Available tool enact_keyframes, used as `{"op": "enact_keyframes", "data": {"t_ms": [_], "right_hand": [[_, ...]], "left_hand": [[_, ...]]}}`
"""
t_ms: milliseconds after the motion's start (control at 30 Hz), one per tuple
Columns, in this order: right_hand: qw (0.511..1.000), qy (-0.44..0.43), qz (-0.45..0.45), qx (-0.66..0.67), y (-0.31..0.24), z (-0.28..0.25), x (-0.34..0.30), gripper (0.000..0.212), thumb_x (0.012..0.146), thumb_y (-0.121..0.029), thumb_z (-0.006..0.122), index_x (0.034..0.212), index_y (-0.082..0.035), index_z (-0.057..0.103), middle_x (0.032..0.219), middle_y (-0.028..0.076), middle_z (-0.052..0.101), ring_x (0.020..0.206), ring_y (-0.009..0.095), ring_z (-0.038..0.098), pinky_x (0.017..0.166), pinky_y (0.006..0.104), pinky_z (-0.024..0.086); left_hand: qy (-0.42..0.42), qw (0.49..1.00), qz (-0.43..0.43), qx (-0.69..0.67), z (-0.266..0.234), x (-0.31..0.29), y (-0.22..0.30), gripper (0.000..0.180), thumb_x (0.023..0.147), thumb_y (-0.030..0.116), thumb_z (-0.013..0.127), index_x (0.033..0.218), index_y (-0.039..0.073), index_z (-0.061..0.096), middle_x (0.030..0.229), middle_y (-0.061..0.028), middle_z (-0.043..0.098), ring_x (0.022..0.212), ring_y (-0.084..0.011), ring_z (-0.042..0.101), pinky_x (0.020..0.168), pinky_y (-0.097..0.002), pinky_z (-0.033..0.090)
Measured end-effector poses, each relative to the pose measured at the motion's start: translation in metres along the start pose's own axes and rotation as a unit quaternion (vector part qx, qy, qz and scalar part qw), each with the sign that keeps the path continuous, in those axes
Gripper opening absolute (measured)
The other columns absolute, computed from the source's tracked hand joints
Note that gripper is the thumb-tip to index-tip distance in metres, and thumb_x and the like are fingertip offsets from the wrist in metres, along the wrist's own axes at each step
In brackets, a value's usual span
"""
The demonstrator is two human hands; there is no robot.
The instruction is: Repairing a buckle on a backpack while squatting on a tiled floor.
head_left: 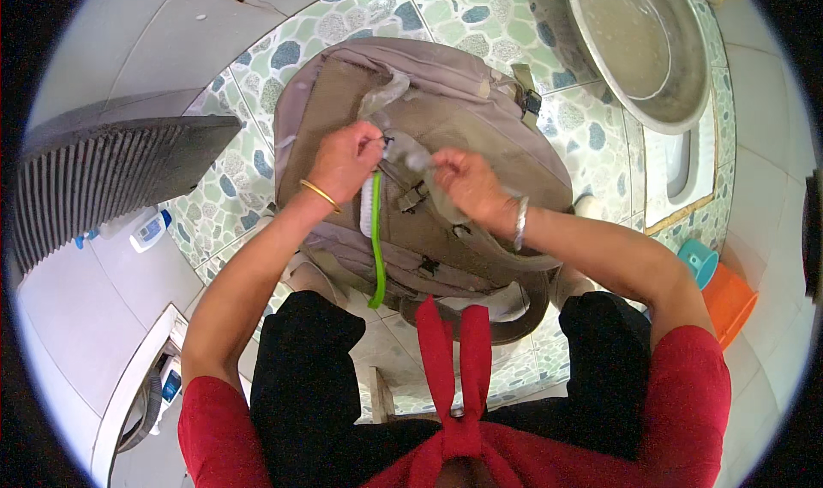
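A pebble-patterned tiled floor is seen beneath everything, with white wall tiles around it. A grey-brown backpack is laid flat on this floor, directly in front of the person's knees, its strap side turned up. A round metal basin holding cloudy water is set near the backpack's upper right. A dark ribbed panel is seen at the left. An orange container and a teal cup are placed at the right. A green-handled brush is gripped in the left hand, closed around it over the backpack. A wet strap is pinched by the right hand.
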State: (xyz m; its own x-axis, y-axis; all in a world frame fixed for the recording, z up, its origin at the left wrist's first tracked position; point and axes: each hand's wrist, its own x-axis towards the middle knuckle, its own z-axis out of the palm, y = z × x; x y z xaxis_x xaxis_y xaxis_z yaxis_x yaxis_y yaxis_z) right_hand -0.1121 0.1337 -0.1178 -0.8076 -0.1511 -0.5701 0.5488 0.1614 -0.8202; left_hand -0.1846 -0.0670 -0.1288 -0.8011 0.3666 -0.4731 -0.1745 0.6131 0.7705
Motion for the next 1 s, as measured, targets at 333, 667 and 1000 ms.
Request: {"op": "enact_keyframes", "data": {"t_ms": [333,667,1000], "right_hand": [[0.984,0.166,-0.059,-0.037,-0.057,-0.084,0.042,0.019,0.076,-0.006,0.059,0.094,0.000,0.056,0.081,0.007,0.056,0.075,0.016,0.052,0.071,0.0305,0.045],[0.962,-0.122,-0.183,-0.159,-0.069,-0.034,0.022,0.029,0.074,-0.009,0.064,0.101,-0.003,0.055,0.084,0.005,0.056,0.077,0.017,0.053,0.072,0.0299,0.045],[0.951,-0.302,-0.061,0.029,-0.052,-0.060,0.001,0.014,0.084,-0.006,0.055,0.097,-0.004,0.055,0.088,-0.001,0.055,0.084,0.008,0.049,0.077,0.0240,0.042]], "left_hand": [[0.008,0.996,-0.012,-0.086,-0.007,-0.011,0.021,0.015,0.075,0.008,0.061,0.087,0.001,0.057,0.069,-0.0054,0.059,0.061,-0.0102,0.055,0.059,-0.0257,0.046],[-0.011,0.989,0.047,-0.141,-0.007,-0.020,0.073,0.020,0.072,0.010,0.064,0.089,0.001,0.056,0.077,-0.0054,0.059,0.059,-0.0067,0.055,0.056,-0.0225,0.045],[-0.187,0.963,0.183,0.068,-0.015,-0.026,0.077,0.045,0.073,0.006,0.057,0.116,0.005,0.045,0.102,-0.0167,0.055,0.075,-0.0300,0.058,0.070,-0.0369,0.047]]}}
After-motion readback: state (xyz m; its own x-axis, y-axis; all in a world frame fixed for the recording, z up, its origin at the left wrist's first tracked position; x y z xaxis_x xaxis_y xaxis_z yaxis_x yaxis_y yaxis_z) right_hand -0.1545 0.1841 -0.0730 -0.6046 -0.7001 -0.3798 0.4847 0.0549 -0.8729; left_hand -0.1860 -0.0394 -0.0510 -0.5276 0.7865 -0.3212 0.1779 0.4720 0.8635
